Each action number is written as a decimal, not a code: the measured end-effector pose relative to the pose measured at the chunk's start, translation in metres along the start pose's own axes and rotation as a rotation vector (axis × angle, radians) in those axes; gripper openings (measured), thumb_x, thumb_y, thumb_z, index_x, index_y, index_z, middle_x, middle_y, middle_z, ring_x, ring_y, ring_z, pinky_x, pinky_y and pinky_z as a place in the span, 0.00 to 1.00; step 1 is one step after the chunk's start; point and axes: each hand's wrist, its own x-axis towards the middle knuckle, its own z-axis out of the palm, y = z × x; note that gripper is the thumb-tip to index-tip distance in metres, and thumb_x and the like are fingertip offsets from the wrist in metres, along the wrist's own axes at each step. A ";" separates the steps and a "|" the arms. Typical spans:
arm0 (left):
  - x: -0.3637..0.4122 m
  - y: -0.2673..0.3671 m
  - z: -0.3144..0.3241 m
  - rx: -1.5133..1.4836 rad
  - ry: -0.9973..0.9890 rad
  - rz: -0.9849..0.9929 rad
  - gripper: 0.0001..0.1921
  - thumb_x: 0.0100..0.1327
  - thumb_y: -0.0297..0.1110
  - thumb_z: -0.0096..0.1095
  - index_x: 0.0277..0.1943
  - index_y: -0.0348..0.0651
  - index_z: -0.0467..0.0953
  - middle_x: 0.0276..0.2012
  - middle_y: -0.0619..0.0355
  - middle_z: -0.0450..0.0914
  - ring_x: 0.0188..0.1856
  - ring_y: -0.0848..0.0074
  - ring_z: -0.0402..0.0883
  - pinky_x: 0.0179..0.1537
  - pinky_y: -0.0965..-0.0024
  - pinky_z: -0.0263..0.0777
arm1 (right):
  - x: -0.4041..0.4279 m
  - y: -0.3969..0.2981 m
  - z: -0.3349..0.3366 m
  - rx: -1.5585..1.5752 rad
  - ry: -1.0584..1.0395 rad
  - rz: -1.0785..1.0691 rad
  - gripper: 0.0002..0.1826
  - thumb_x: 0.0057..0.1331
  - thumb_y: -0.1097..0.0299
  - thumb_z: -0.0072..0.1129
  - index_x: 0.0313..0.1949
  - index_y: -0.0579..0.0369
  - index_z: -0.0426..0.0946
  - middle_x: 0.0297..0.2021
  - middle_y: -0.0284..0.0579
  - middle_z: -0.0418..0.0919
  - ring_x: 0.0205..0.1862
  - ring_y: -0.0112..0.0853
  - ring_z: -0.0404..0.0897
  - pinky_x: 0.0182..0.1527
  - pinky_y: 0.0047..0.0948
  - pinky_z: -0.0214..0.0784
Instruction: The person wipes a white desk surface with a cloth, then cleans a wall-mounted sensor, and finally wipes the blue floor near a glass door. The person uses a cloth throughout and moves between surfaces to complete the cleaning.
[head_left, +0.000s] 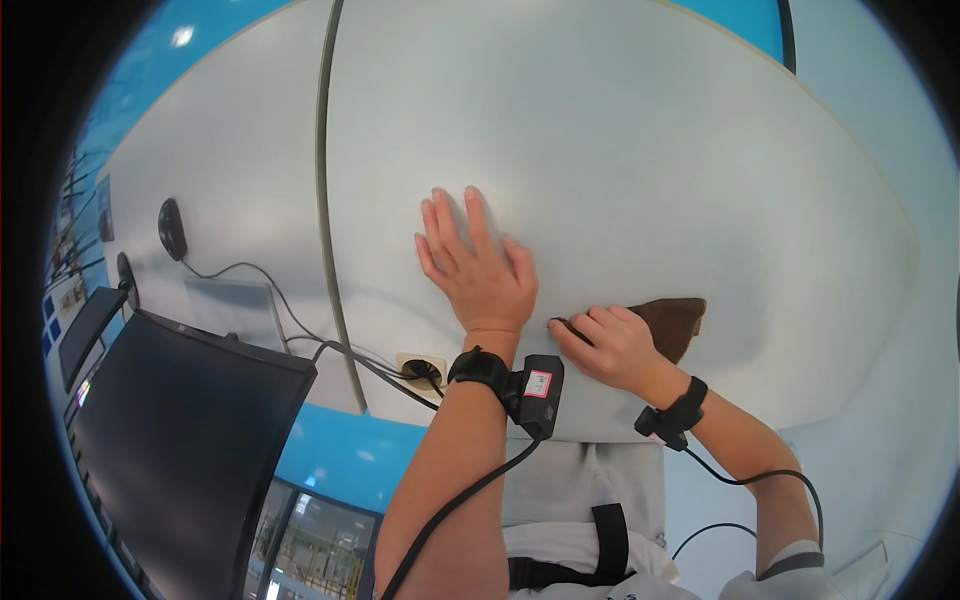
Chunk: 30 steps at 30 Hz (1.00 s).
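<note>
My left hand (484, 274) lies palm down on the pale desktop (600, 150), fingers spread, with nothing in it. To its right, near the desk's front edge, my right hand (611, 345) is closed over a brown cloth (671, 322). Part of the cloth sticks out to the right of the hand, and a small dark bit shows by the fingertips; the rest is hidden under the hand. Each wrist wears a black strap with a small black device (541, 396) and a cable.
Left of my left forearm, cables run into a round desk grommet (421, 371). A black monitor (180, 442) stands at the lower left. Beyond the dark seam (324, 187) between the desktops lie a black computer mouse (172, 229) with its cord and a flat grey plate (234, 307).
</note>
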 end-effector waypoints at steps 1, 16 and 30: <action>0.000 0.001 0.000 -0.005 0.000 0.002 0.35 0.58 0.32 0.54 0.71 0.40 0.59 0.72 0.39 0.54 0.75 0.50 0.51 0.70 0.43 0.42 | 0.000 0.001 0.000 0.007 -0.001 -0.007 0.15 0.49 0.73 0.66 0.39 0.50 0.81 0.25 0.30 0.68 0.23 0.24 0.67 0.25 0.25 0.55; 0.001 0.004 0.000 0.017 -0.008 -0.004 0.35 0.57 0.32 0.54 0.71 0.40 0.59 0.71 0.38 0.55 0.74 0.49 0.51 0.70 0.42 0.43 | 0.002 0.003 -0.003 0.000 -0.005 -0.009 0.15 0.48 0.72 0.66 0.38 0.50 0.80 0.26 0.29 0.69 0.24 0.24 0.66 0.25 0.24 0.56; 0.000 0.001 0.001 0.025 0.007 0.008 0.35 0.57 0.32 0.54 0.70 0.41 0.59 0.71 0.39 0.55 0.74 0.50 0.52 0.70 0.43 0.44 | 0.005 -0.002 -0.006 -0.177 -0.107 -0.101 0.19 0.63 0.69 0.56 0.54 0.50 0.77 0.59 0.37 0.74 0.59 0.31 0.72 0.60 0.33 0.64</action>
